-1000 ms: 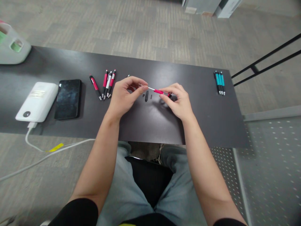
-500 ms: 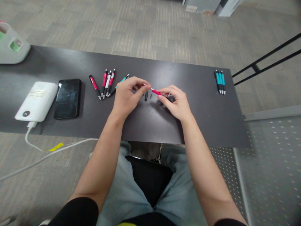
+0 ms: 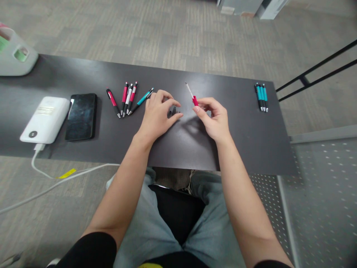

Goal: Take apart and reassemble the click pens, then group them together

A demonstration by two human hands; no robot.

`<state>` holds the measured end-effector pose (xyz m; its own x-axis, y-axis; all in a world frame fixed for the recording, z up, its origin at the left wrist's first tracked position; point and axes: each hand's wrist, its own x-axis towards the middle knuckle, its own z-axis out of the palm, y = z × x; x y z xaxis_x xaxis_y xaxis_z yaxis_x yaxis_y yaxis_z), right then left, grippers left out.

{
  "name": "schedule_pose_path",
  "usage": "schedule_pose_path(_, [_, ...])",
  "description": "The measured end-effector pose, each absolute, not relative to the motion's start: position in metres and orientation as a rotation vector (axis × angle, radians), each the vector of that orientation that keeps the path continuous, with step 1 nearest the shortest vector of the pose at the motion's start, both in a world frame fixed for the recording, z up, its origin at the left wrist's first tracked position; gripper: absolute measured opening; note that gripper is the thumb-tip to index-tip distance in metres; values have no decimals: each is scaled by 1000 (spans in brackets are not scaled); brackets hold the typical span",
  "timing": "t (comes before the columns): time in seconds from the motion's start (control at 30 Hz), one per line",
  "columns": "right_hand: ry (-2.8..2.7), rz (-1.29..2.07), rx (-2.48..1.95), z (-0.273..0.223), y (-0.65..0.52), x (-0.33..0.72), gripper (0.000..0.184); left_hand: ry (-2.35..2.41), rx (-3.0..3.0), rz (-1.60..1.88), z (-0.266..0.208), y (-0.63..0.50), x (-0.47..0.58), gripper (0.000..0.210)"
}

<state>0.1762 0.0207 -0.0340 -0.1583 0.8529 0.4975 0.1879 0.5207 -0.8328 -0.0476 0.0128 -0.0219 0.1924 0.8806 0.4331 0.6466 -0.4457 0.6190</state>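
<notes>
"Barrel [image 3: 195,101], the red one: where was it?"

"Just rt of ctr, pinched btwn thumb & fingers of the R hand [image 3: 215,118]. White refill [image 3: 189,89] poked out its far end, tip twd upper left."

"And the L hand [image 3: 156,116]?"

"Near ctr, palm down, half curled, w/ a small gap btwn thumb & index. Saw nothing in its grip, tho the underside was hidden. Small dark parts [image 3: 174,110] lay on the table [image 3: 181,149] by those fingertips; couldn't tell if touching."

"Risks?"

"Refill looked loose to me: had the barrel tipped that end down, it could've slid out. And those parts were tiny; a careless brush of the L fingers could've scattered them."

"Teal pen [image 3: 142,99] too?"

"Yep, it lay just beside the L knuckles, left of ctr; a sideways bump could've shoved it into the red & white pens [image 3: 128,99]."
</notes>
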Motion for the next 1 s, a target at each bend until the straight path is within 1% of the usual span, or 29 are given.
schedule_pose_path(0.2, [-1639,744,-941,-36,22,179,24,1511,2224,1063,-27,10,-41,33])
schedule_pose_path(0.27, [-1630,749,-950,-36,23,179,24,1511,2254,1045,-25,10,-40,28])
schedule_pose_path(0.4, [-1612,740,-938,-38,25,182,24,1466,2343,937,-18,7,-38,12])
schedule_pose_path(0.47, [-1600,734,-942,-39,26,185,23,1444,2353,921,-14,6,-37,9])
schedule_pose_path(0.53, [-1596,735,-959,-40,27,187,23,1446,2324,979,-11,5,-36,7])
schedule_pose_path(0.63, [-1619,739,-980,-40,27,189,26,1434,2201,1165,-8,7,-39,4])
schedule_pose_path(0.7, [-1647,723,-971,-39,27,189,27,1360,2038,1325,-7,9,-43,7])
schedule_pose_path(0.8, [-1691,693,-955,-38,26,187,23,1207,1749,1514,-5,13,-50,19])
schedule_pose_path(0.9, [-1747,677,-940,-35,25,185,22,1167,1631,1538,-3,15,-56,30])
schedule_pose_path(1.0, [-1801,666,-925,-31,24,185,26,1181,1627,1518,-2,14,-57,35])
